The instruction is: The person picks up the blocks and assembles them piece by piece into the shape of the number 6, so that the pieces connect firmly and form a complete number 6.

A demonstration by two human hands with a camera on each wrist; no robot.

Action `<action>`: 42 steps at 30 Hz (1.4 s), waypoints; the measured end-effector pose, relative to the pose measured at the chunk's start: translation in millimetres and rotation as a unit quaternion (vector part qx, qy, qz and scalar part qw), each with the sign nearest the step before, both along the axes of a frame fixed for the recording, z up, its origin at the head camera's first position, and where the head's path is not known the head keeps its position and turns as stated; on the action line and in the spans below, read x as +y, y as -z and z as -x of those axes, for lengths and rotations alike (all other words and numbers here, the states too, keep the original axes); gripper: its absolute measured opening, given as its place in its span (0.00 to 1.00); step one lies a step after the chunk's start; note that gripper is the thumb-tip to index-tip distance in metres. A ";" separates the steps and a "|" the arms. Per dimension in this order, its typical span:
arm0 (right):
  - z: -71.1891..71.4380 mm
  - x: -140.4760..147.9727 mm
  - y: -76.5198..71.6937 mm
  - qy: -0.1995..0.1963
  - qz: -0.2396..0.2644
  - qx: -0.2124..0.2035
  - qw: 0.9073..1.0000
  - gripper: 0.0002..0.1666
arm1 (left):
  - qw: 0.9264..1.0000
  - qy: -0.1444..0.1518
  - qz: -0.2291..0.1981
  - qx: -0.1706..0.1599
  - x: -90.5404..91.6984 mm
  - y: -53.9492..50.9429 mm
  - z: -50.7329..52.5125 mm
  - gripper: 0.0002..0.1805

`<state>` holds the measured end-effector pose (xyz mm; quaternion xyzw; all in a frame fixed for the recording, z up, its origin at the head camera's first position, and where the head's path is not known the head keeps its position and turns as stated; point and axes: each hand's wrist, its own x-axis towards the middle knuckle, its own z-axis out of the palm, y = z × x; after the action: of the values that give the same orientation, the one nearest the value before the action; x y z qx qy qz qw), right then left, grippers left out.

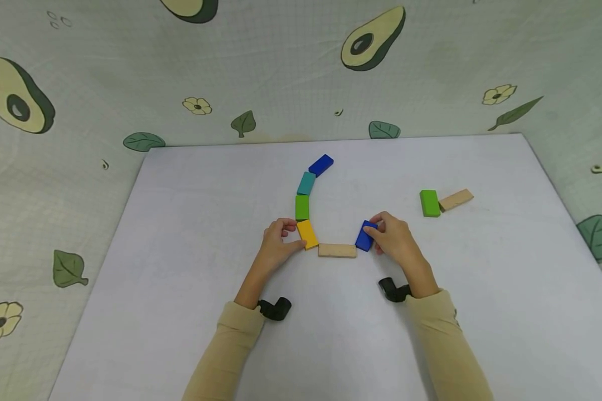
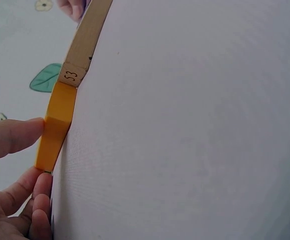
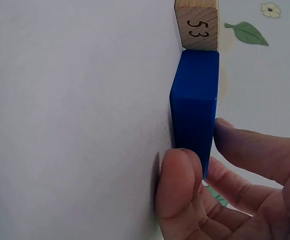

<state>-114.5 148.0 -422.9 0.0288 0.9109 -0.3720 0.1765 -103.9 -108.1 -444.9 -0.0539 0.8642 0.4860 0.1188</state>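
In the head view, a curved row of flat wooden blocks lies on the white table. My left hand [image 1: 277,245] holds the yellow block [image 1: 307,234] by its ends, thumb at the near end and fingers at the far end. My right hand [image 1: 395,239] grips a blue block [image 1: 364,236] between thumb and fingers. Between these two lies a natural wood block [image 1: 337,250], its ends meeting both; the right wrist view shows "53" stamped on its end. A green block [image 1: 302,207], a teal block [image 1: 306,182] and another blue block [image 1: 321,165] continue the row beyond the yellow one.
Off to the right, a second green block [image 1: 430,203] touches a second natural wood block [image 1: 456,200]. Black wrist cameras [image 1: 275,309] sit near both cuffs, low over the white table [image 1: 205,195]. Behind stands a cloth [image 1: 291,67] printed with avocados and leaves.
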 end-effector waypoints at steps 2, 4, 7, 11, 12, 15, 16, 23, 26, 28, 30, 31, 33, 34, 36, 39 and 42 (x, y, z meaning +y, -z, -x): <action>0.4 0.1 0.2 -0.005 -0.001 0.004 1.000 0.21 | 1.000 0.000 -0.001 0.000 0.2 -0.1 0.1 0.26; 0.5 0.3 -0.1 -0.008 -0.001 0.004 1.000 0.21 | 1.000 -0.001 -0.002 0.000 0.3 -0.3 0.2 0.26; 0.2 2.3 -1.6 -0.012 0.000 0.002 1.000 0.23 | 1.000 0.000 -0.002 -0.002 0.6 -0.6 0.3 0.26; -1.1 6.7 -5.9 -0.016 -0.001 0.009 1.000 0.25 | 1.000 0.001 -0.001 -0.005 0.6 -1.2 0.3 0.26; -1.4 8.3 -7.0 -0.017 -0.002 0.014 1.000 0.25 | 1.000 0.000 -0.002 -0.005 0.5 -1.4 0.2 0.26; -2.4 14.4 -10.4 -0.021 -0.017 0.036 0.999 0.25 | 1.000 -0.001 -0.002 -0.009 -0.2 -1.5 0.5 0.26; -2.4 16.9 -11.7 -0.020 -0.021 0.043 0.999 0.25 | 1.000 -0.001 -0.002 -0.010 -0.7 -1.4 0.9 0.25; 2.1 37.1 -21.0 0.006 -0.030 0.078 0.997 0.25 | 1.000 -0.008 -0.012 -0.017 -5.1 -1.6 6.4 0.24; 4.7 47.7 -24.3 0.021 -0.031 0.094 0.995 0.25 | 1.000 -0.012 -0.017 -0.023 -7.7 -2.4 11.5 0.24; 6.5 55.2 -25.8 0.029 -0.036 0.107 0.993 0.25 | 0.999 -0.014 -0.018 -0.025 -9.1 -3.0 15.6 0.23; 8.2 63.4 -27.2 0.035 -0.036 0.115 0.992 0.24 | 0.999 -0.015 -0.017 -0.025 -10.3 -3.8 20.5 0.23; 9.2 67.7 -27.5 0.037 -0.038 0.117 0.992 0.24 | 0.999 -0.015 -0.016 -0.024 -10.7 -4.6 22.9 0.23; 11.3 76.4 -28.5 0.043 -0.041 0.118 0.991 0.25 | 1.000 -0.017 -0.013 -0.022 -10.7 -5.8 28.2 0.23; 12.6 81.0 -28.8 0.046 -0.044 0.118 0.991 0.25 | 1.000 -0.017 -0.009 -0.021 -10.7 -6.1 31.1 0.23; 15.4 89.8 -29.0 0.055 -0.054 0.115 0.990 0.27 | 1.000 -0.016 -0.002 -0.019 -10.2 -7.5 36.6 0.22; 20.8 103.2 -28.7 0.071 -0.065 0.113 0.989 0.25 | 1.000 -0.011 0.013 -0.013 -9.3 -8.2 45.1 0.22; 26.2 116.6 -27.1 0.067 -0.083 0.109 0.988 0.25 | 1.000 -0.004 0.023 -0.008 -9.1 -8.7 53.2 0.23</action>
<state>-140.7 264.6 -395.8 0.0635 0.9485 -0.3066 0.0475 -157.1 -117.2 -436.2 -0.0635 0.8739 0.4661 0.1224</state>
